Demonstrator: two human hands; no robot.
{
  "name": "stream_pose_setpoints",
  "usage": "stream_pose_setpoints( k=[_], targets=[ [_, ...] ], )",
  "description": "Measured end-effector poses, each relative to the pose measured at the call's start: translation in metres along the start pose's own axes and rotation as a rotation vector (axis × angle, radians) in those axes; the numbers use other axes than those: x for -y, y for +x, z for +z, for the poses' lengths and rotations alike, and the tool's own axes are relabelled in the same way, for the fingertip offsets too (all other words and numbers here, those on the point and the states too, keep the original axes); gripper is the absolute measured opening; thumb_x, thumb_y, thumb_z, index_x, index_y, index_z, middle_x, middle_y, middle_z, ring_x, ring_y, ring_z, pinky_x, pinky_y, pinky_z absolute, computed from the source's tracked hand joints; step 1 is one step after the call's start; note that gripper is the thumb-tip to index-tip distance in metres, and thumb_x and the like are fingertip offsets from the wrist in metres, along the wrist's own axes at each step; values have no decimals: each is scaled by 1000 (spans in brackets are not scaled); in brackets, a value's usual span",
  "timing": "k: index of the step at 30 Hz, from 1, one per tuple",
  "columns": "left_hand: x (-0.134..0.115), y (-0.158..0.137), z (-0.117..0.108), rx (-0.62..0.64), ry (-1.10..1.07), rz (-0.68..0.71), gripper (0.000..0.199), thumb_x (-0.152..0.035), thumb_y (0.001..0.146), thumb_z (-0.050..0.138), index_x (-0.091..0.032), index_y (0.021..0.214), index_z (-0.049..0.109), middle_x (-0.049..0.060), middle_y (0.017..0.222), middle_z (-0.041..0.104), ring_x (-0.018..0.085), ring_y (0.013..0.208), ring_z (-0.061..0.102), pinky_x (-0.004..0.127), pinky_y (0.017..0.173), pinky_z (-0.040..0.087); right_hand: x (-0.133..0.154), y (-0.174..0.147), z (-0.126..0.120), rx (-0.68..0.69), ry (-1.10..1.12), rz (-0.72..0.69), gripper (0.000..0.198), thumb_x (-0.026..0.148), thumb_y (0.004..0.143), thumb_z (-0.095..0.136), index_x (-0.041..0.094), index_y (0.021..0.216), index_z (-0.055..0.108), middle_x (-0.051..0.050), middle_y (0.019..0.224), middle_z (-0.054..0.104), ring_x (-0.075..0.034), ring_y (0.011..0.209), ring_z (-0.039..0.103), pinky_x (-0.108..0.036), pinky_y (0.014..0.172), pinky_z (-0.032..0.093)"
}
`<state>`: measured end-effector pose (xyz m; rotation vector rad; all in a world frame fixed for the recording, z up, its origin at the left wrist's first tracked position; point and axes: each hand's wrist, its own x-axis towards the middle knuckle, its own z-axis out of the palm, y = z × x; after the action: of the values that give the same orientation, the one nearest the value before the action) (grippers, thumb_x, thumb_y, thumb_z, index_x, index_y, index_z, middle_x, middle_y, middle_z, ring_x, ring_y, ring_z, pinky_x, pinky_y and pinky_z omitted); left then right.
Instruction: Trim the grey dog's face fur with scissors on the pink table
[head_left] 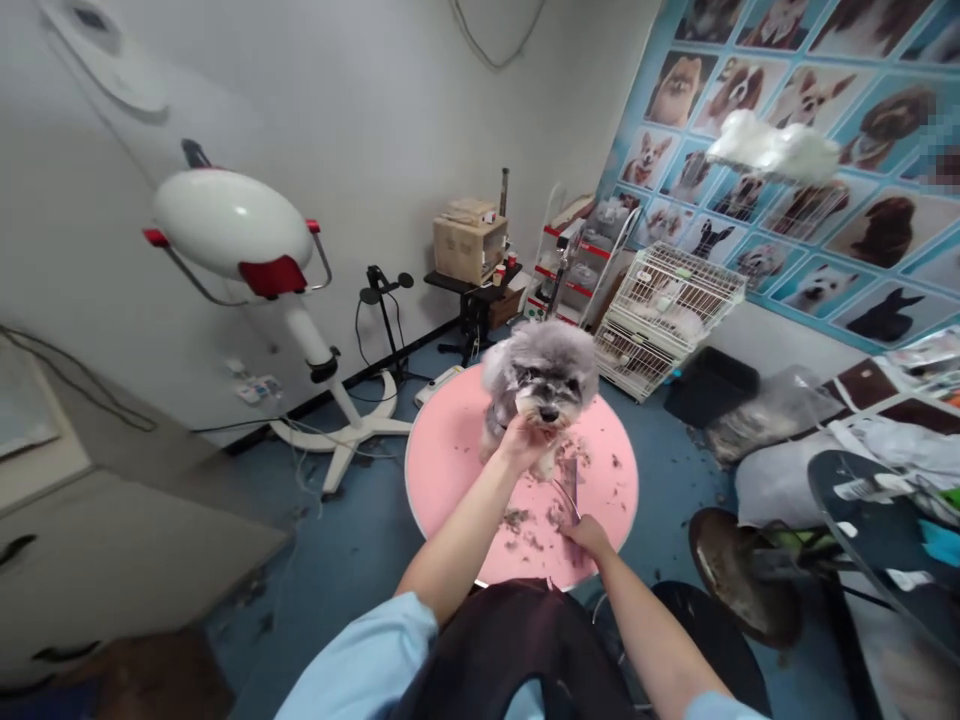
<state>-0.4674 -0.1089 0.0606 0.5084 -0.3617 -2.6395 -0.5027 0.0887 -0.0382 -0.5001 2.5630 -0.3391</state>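
A grey, fluffy dog (pixel 551 350) sits on a round pink table (pixel 442 475), its face turned towards me. My left hand (pixel 523 443) is closed under the dog's chin, its fingertips partly hidden by the fur. Lower and to the right, my right hand (pixel 589 537) grips a comb (pixel 574 480) that points up towards the dog. A thin, curved metal blade, perhaps of scissors (pixel 563 494), sticks out of the same hand beside the comb. Tufts of cut hair (pixel 516 519) lie scattered over the tabletop around the right hand and below the dog.
A large white dryer (pixel 236 225) on a wheeled stand is at the left. Behind the table are a cardboard box (pixel 469 248), a shelf trolley (pixel 589 255) and stacked wire cages (pixel 664 310). At the right stand a dark bin (pixel 712 385), a stool (pixel 739 575) and a cluttered side table (pixel 862 490).
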Motion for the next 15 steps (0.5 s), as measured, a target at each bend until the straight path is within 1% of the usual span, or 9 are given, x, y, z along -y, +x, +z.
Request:
stream_pose_setpoints(
  k=[2,4,6,8,10,11,12,13,15],
  targets=[
    [-1,-3,2,-12,42,14,29,-13,65,88,-19,71,60,1,70,66,16,70,64,25,65,52,-4,2,-3,-50,33,-39,27,26,85,67,20,60,60,-8,57,62,-28,67,70,-32,60,43],
    [0,-6,4,-14,59,44,28,-15,68,90,-19,75,63,0,73,68,14,68,61,25,66,52,-9,4,-22,-145,67,-112,26,30,93,55,21,72,66,-9,67,68,-29,73,70,-33,65,45],
    [2,-8,5,-18,59,75,27,-20,74,90,-20,75,63,0,71,66,13,66,58,27,68,52,-16,4,-56,-269,93,-207,29,31,98,44,23,89,71,-11,81,72,-29,82,69,-36,73,45],
    [5,-9,4,-39,56,92,29,-25,79,89,-21,74,61,0,69,64,14,66,57,29,70,53,-22,0,-104,-436,80,-347,30,29,98,44,21,100,73,-11,86,72,-28,87,66,-39,84,44],
    [7,-9,2,-62,61,82,32,-30,80,90,-22,73,60,1,67,64,17,67,58,32,71,52,-22,-7,-157,-782,-96,-818,26,30,97,53,20,99,76,-6,74,67,-23,76,60,-40,89,41],
    [7,-9,0,-68,65,67,32,-31,79,90,-22,72,59,2,67,64,19,69,59,34,71,52,-19,-11,-182,-895,-202,-1021,22,30,98,56,22,100,77,-3,72,66,-19,73,57,-40,93,39],
    [7,-8,-2,-62,67,50,32,-32,79,89,-22,72,60,2,67,65,20,72,61,35,73,52,-13,-16,-204,-955,-317,-1174,20,28,98,59,24,101,77,-1,72,65,-17,72,55,-39,97,37],
    [8,-8,-5,-48,64,36,29,-31,79,89,-22,73,61,3,69,66,21,75,62,37,76,52,-5,-21,-223,-976,-435,-1262,18,26,97,59,25,100,77,0,72,64,-16,73,53,-39,99,35],
    [8,-8,-10,-21,48,21,26,-27,78,88,-21,73,64,3,72,68,22,80,63,38,80,51,15,-28,-250,-975,-629,-1335,19,19,95,59,26,94,77,0,71,63,-16,72,50,-38,100,33]
  ],
)
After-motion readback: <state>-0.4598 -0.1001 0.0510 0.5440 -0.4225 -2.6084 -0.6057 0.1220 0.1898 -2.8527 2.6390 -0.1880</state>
